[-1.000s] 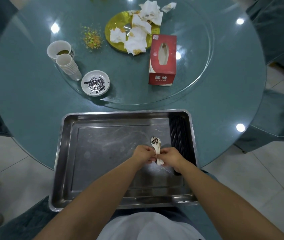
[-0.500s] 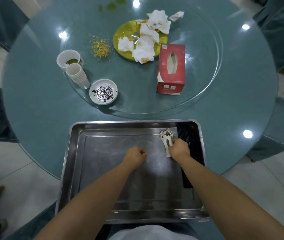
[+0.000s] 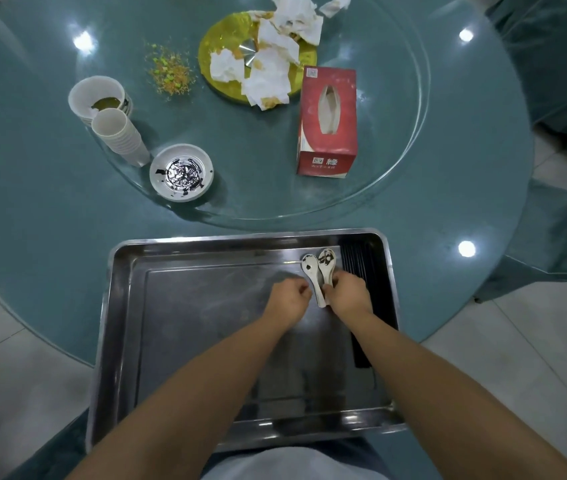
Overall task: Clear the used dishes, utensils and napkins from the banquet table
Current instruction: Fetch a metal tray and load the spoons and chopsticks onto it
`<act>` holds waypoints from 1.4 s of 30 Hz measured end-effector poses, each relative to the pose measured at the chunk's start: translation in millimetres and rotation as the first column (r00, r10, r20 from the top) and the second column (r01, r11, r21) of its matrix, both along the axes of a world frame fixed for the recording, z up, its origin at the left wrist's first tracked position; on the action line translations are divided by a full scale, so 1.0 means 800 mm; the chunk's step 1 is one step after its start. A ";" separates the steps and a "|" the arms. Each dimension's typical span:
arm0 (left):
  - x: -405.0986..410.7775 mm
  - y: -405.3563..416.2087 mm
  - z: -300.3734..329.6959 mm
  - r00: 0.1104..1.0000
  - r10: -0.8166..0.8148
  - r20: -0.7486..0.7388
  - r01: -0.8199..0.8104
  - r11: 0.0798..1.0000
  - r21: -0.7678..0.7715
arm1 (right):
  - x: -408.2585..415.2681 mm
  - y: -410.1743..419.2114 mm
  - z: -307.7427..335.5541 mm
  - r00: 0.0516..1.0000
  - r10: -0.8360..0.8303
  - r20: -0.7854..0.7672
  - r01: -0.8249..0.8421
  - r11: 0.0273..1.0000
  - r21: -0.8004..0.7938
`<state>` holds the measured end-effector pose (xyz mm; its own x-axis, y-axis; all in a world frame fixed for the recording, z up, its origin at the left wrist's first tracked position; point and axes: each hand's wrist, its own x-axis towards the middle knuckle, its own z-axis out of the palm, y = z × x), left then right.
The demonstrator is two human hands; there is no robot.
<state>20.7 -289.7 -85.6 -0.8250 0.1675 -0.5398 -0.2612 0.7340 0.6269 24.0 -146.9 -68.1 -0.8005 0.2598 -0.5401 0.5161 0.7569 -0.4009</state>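
The two soiled spoons (image 3: pixel 320 271) lie side by side at about 1 o'clock in the metal tray (image 3: pixel 205 323), just beside the black chopsticks (image 3: pixel 358 271). The right hand (image 3: pixel 349 294) pinches their handles; the left hand (image 3: pixel 289 299), fingers curled, seems to hold nothing. The person should lay the spoons flat and parallel, leaving room for the saucer (image 3: pixel 181 173) and the cups (image 3: pixel 119 136).

We reach both forearms forward, our left hand (image 3: pixel 289 299) curled into a loose fist, our right hand (image 3: pixel 348 295) curled beside it, knuckles up.
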 end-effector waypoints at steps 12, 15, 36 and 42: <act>-0.029 0.038 -0.011 0.996 0.087 -0.022 -0.085 0.994 0.072 | -0.019 0.008 -0.009 0.983 -0.173 0.060 0.175 0.984 -0.022; -0.035 0.043 -0.014 0.990 0.137 -0.025 -0.135 0.988 0.077 | -0.027 0.009 -0.013 0.976 -0.207 0.072 0.208 0.978 -0.006; -0.032 0.059 -0.019 0.984 0.180 0.004 -0.180 0.980 0.088 | -0.009 0.028 0.008 0.968 -0.250 0.014 0.248 0.947 -0.207; -0.026 0.048 -0.021 0.980 0.199 -0.021 -0.194 0.971 0.138 | -0.019 0.017 0.008 0.982 -0.188 0.031 0.191 0.963 -0.188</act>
<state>0.2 -251.6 -102.7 -0.8668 0.0694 -0.4938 -0.3680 0.5792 0.7274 9.1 -132.9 -62.0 -0.7391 0.2980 -0.6041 0.6489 0.5557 -0.5198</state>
